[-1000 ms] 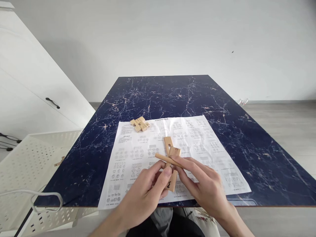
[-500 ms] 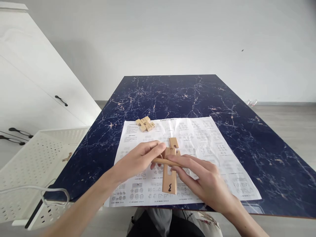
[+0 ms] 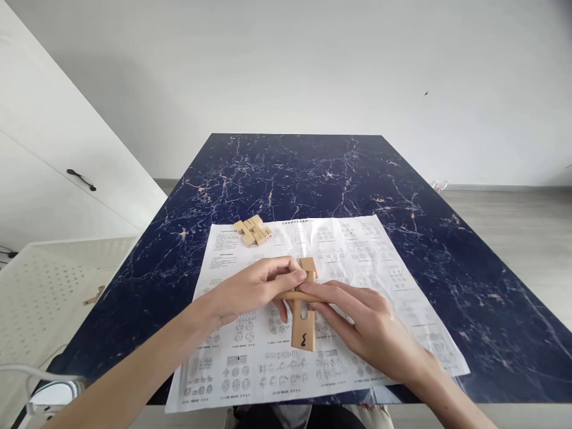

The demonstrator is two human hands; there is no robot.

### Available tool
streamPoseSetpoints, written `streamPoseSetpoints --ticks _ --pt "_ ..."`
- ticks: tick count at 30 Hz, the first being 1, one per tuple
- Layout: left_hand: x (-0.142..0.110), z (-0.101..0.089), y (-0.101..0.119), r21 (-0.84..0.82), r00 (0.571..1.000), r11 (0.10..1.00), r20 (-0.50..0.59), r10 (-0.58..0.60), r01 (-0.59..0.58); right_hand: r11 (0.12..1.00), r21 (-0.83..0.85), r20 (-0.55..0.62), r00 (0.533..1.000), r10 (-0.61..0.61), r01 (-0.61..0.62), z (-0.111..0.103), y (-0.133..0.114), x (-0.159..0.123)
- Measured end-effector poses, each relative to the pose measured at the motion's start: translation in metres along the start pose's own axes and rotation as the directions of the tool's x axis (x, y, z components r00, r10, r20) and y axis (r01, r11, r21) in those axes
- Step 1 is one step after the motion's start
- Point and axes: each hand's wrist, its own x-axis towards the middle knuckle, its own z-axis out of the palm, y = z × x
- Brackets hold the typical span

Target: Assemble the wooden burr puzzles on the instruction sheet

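Note:
Over the printed sheet, my left hand [image 3: 268, 286] and my right hand [image 3: 364, 316] hold crossed wooden puzzle pieces. The lengthwise piece [image 3: 304, 332] has a dark handwritten mark at its near end and a notch in its side. Lying across it is a thin-edged crosswise piece [image 3: 290, 295]; my left fingers close around its left end, and my right thumb and fingers pinch its right part. A further wooden piece [image 3: 307, 263] shows at the far end, beyond my left fingertips. My fingers hide how the pieces meet.
An assembled cluster of marked wooden blocks [image 3: 252, 230] sits on the far left of the printed diagram sheet [image 3: 232, 351]. Beneath is a dark blue marble-patterned table [image 3: 286, 173]. To the left are a white perforated basket [image 3: 49, 280] with a wooden piece in it, a cable and a white cabinet [image 3: 53, 131].
The view has shifted slightly. The far wooden piece now sits closer against the crossed pieces, and my left fingers have moved over the joint. Both hands keep their hold.

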Motion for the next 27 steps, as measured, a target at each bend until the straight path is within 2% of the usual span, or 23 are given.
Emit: streamPoseSetpoints --ticks 6,13,16,18,22,24,27 --pt "0.001 0.002 -0.014 -0.026 0.989 0.997 -0.133 0.063 -0.067 0.996 -0.084 0.01 1.0 -0.004 0.005 0.004 0.002 0.012" --pt "0.002 0.006 -0.024 -0.019 0.985 0.994 -0.134 0.105 -0.109 0.992 -0.109 0.097 0.993 0.07 -0.06 -0.001 0.001 0.017" --pt "0.002 0.006 -0.024 -0.048 0.981 0.992 -0.16 0.106 -0.115 0.978 -0.164 0.05 0.989 0.143 -0.133 -0.004 0.0 0.011" --pt "0.003 0.006 -0.025 -0.082 0.977 0.989 -0.188 0.104 -0.121 0.96 -0.186 -0.027 0.978 0.208 -0.209 -0.004 -0.001 0.005" --pt "0.005 0.002 -0.029 -0.126 0.967 0.984 -0.236 0.092 -0.124 0.886 -0.24 -0.192 0.914 0.357 -0.396 0.005 -0.003 -0.008" --pt "0.007 0.0 -0.032 -0.141 0.962 0.979 -0.25 0.106 -0.145 0.838 -0.294 -0.169 0.888 0.429 -0.46 0.015 -0.005 -0.011" --pt "0.008 -0.001 -0.035 -0.155 0.951 0.967 -0.269 0.156 -0.202 0.77 -0.405 -0.157 0.867 0.472 -0.493 0.031 -0.01 -0.008"
